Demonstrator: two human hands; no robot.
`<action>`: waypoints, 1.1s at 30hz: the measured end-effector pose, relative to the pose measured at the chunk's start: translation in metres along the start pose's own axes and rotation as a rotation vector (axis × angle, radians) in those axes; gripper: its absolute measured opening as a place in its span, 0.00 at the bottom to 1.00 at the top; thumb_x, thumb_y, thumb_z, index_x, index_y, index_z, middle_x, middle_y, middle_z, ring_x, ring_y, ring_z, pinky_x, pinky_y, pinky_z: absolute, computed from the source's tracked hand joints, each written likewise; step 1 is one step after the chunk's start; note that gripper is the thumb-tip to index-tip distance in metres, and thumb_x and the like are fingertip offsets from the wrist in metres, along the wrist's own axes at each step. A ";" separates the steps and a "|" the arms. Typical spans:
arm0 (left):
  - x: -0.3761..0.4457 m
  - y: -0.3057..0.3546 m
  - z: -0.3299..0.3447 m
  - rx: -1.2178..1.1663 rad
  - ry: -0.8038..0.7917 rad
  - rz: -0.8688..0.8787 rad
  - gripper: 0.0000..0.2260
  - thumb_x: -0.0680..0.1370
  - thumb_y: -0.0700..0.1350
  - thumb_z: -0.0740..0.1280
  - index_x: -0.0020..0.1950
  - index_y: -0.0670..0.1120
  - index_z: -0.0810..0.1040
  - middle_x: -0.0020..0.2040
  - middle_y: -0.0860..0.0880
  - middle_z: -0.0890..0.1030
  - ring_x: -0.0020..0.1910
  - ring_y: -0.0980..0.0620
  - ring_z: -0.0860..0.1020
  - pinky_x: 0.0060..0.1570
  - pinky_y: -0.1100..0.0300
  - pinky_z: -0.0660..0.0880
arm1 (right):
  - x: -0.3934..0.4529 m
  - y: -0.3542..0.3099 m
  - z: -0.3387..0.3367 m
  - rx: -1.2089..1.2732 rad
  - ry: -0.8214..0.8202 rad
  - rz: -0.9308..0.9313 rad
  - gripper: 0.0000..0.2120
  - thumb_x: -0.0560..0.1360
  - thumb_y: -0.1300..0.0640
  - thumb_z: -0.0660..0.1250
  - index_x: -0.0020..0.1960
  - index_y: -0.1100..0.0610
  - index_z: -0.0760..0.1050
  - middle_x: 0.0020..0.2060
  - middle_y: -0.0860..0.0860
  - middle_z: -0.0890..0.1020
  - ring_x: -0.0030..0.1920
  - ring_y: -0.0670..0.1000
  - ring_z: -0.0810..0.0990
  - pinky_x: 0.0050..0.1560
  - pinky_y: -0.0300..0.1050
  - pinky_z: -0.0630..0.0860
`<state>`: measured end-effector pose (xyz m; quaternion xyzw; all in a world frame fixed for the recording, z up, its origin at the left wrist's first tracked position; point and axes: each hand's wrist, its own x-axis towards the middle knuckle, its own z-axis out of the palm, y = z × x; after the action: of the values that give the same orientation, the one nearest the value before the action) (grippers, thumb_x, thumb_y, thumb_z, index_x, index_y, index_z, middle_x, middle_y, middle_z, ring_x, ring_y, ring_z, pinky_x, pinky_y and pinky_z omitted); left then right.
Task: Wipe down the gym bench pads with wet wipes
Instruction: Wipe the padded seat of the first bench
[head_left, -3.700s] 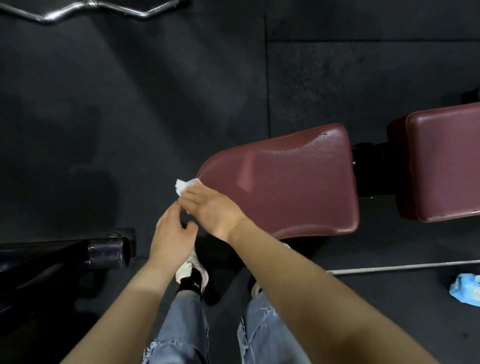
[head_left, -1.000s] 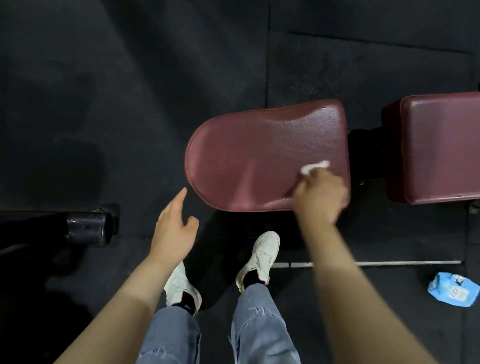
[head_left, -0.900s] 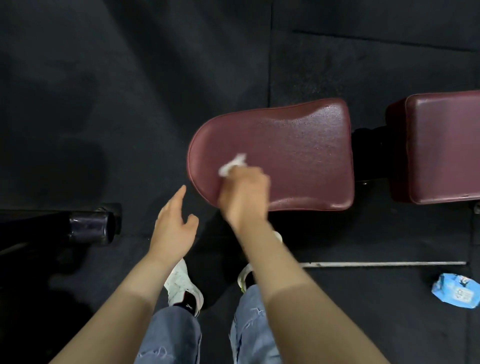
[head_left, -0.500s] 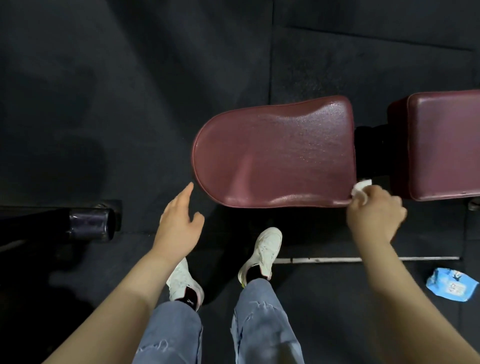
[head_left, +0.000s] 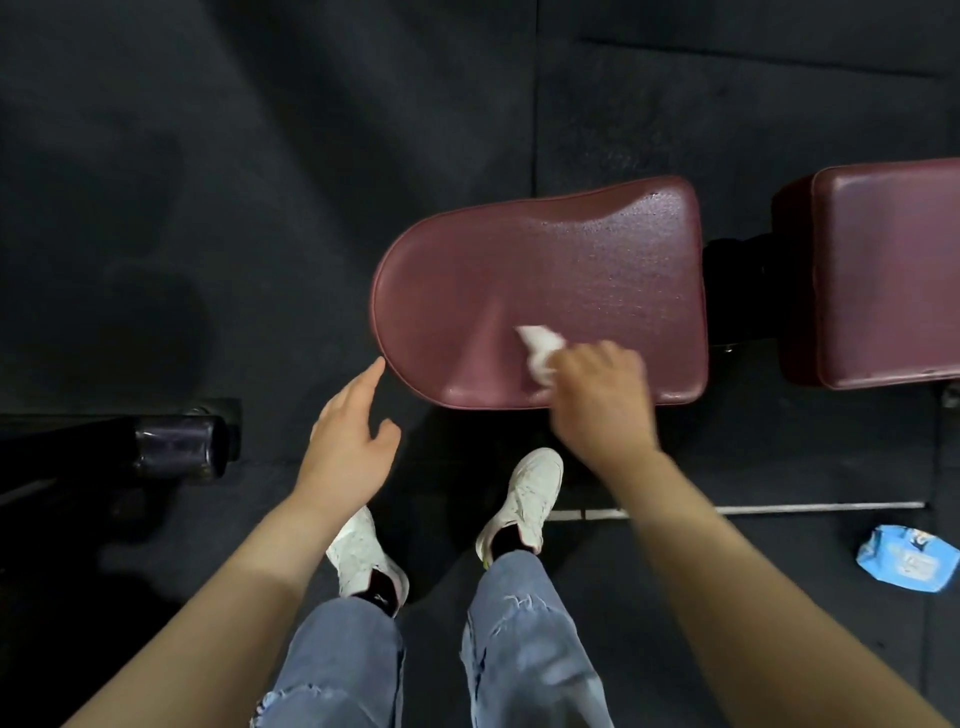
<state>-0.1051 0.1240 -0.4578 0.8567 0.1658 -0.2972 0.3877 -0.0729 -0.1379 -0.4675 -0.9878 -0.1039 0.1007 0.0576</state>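
Note:
A maroon seat pad (head_left: 571, 270) with a rounded left end lies in the middle of the head view, its surface glistening wet. My right hand (head_left: 602, 395) grips a crumpled white wet wipe (head_left: 540, 348) and presses it on the pad's near edge, right of centre. My left hand (head_left: 348, 436) hovers with relaxed fingers just off the pad's rounded near-left corner, holding nothing. A second maroon pad (head_left: 893, 270) sits to the right, across a dark gap.
A blue wet wipe pack (head_left: 906, 558) lies on the black rubber floor at the right. A thin metal bar (head_left: 779, 506) runs along the floor below the pads. A dark machine part with a round end cap (head_left: 176, 447) juts in from the left. My feet stand below the seat pad.
My right hand has swept the wipe left from the pad's near-right corner onto the pad's near surface. My left hand has stayed hovering by the rounded end.

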 end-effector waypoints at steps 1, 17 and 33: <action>0.000 0.000 0.001 -0.008 -0.008 0.002 0.31 0.78 0.40 0.62 0.79 0.57 0.58 0.76 0.53 0.64 0.68 0.46 0.71 0.70 0.46 0.66 | -0.011 0.028 -0.008 -0.073 0.003 0.133 0.08 0.64 0.64 0.65 0.40 0.55 0.77 0.33 0.53 0.77 0.36 0.59 0.75 0.37 0.48 0.61; -0.002 -0.016 0.006 0.034 -0.005 -0.034 0.30 0.78 0.38 0.61 0.79 0.50 0.58 0.77 0.51 0.64 0.76 0.51 0.60 0.74 0.51 0.59 | 0.002 -0.106 0.035 0.116 -0.043 -0.271 0.08 0.64 0.61 0.70 0.42 0.56 0.78 0.36 0.51 0.77 0.41 0.57 0.74 0.43 0.49 0.61; -0.010 -0.013 0.019 0.023 -0.070 -0.034 0.30 0.79 0.41 0.62 0.79 0.54 0.56 0.77 0.51 0.63 0.67 0.42 0.71 0.69 0.44 0.66 | -0.057 0.059 0.017 0.315 0.306 1.086 0.12 0.76 0.56 0.61 0.53 0.60 0.78 0.46 0.61 0.82 0.51 0.65 0.76 0.53 0.55 0.69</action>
<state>-0.1268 0.1175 -0.4683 0.8473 0.1633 -0.3351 0.3783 -0.1193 -0.2058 -0.4816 -0.8824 0.4428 -0.0139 0.1582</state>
